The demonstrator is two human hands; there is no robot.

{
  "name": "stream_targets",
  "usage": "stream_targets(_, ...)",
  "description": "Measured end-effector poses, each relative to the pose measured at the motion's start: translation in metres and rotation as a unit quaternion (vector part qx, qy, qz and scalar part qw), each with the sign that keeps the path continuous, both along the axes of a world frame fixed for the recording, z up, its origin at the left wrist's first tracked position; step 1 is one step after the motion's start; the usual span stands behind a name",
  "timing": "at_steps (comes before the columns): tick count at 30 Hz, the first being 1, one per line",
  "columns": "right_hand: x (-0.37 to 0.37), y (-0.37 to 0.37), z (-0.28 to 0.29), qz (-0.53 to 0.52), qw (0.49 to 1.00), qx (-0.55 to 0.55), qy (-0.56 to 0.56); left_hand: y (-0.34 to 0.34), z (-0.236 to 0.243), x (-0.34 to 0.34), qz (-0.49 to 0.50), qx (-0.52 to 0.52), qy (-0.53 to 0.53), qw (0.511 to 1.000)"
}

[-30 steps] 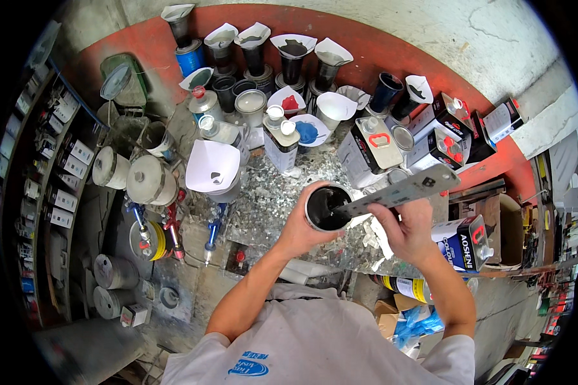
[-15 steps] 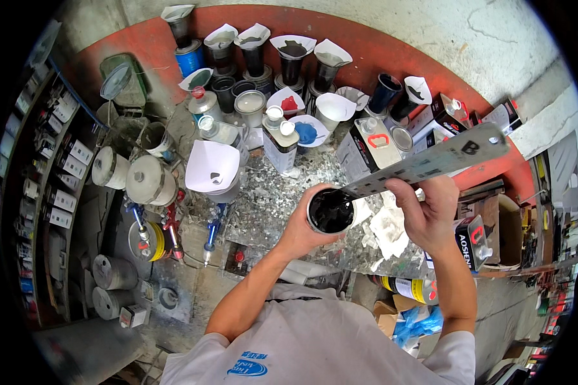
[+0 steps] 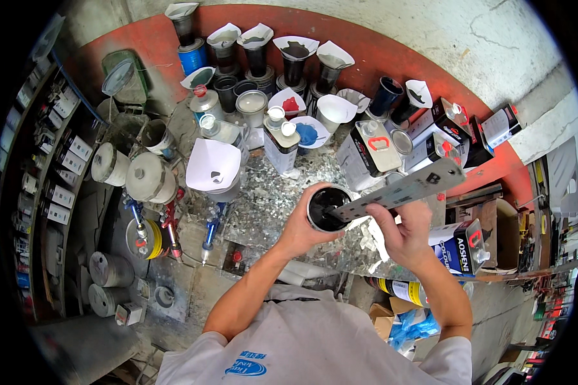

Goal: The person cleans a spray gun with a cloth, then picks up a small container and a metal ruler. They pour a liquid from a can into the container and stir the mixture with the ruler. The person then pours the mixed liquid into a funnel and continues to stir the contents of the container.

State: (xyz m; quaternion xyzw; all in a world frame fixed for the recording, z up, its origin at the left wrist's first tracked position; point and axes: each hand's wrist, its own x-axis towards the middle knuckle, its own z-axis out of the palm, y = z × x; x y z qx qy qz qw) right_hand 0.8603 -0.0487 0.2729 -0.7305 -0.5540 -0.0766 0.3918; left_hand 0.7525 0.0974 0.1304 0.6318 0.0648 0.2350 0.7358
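My left hand (image 3: 300,223) is wrapped round a cup of glossy black liquid (image 3: 327,204) above the paint-spattered bench (image 3: 271,215). My right hand (image 3: 404,232) grips a long, flat grey stirring stick (image 3: 424,182) with dark square marks, its low end dipped in the liquid and its top pointing up to the right. Torn white paper (image 3: 376,250) lies beside the cup on the bench. A blue and white tin (image 3: 455,250) stands at the right, close to my right hand.
Paper-lined cups (image 3: 257,54) line the back before a red wall band. Several metal cans (image 3: 366,157) stand right of centre. Left are lidded pots (image 3: 148,176), spray guns (image 3: 209,234) and shelves (image 3: 64,160). A cardboard box (image 3: 502,234) sits at the right, blue plastic (image 3: 411,327) below.
Over the last second the stick moved up and right with my right hand, then back down and left into the cup. My left hand stayed round the cup.
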Motion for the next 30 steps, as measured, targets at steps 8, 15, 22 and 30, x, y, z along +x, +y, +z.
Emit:
stream_targets(8,0.011,0.001,0.042,-0.053,0.997,0.049,-0.039,-0.003,0.0,-0.001,-0.003,0.011,-0.003,1.0)
stream_targets(15,0.021,0.004,0.023,-0.018,0.999,-0.021,-0.04,0.001,0.005,-0.001,0.009,0.028,-0.005,1.0)
stream_targets(22,0.008,-0.003,-0.006,0.002,0.999,-0.037,-0.016,0.001,0.005,0.0,-0.003,-0.012,0.006,1.0)
stream_targets(30,0.0,0.006,0.03,-0.017,0.999,0.042,-0.026,0.0,0.003,0.001,-0.003,-0.003,0.002,1.0)
